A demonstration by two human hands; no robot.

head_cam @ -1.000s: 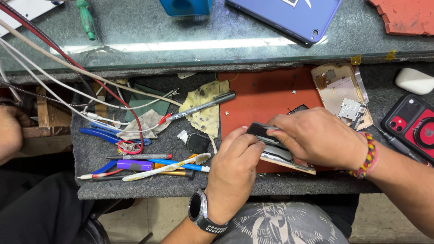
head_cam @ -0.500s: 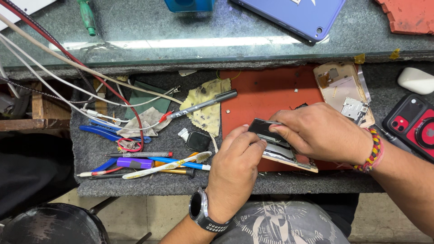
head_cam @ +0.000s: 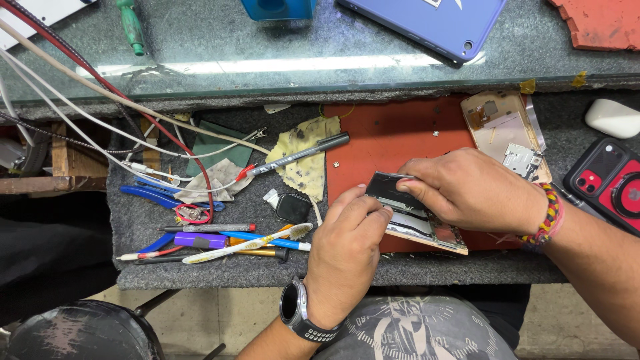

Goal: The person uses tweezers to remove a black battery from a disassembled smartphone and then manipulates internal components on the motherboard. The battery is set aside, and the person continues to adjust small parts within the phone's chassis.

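Observation:
An opened smartphone (head_cam: 427,230) lies on a red work mat (head_cam: 393,137), its dark screen panel (head_cam: 388,189) lifted off the body at the left end. My right hand (head_cam: 470,190) presses down over the phone and pinches the raised screen's top edge. My left hand (head_cam: 347,257), with a black watch on the wrist, grips the phone's left end, thumb and fingers at the lifted screen's corner. Much of the phone's body is hidden under both hands.
Left of the mat lie a stained yellow cloth (head_cam: 303,157), a grey marker (head_cam: 300,155), a toothbrush (head_cam: 247,243), blue pliers (head_cam: 157,195), pens and cables (head_cam: 113,100). A bare phone frame (head_cam: 503,133), a red-cased phone (head_cam: 607,177), a white mouse (head_cam: 613,117) and a purple tablet (head_cam: 427,23) sit around.
The camera has shifted slightly. The screen panel stands a little higher off the phone's left end, and my left fingers have closed in on its corner.

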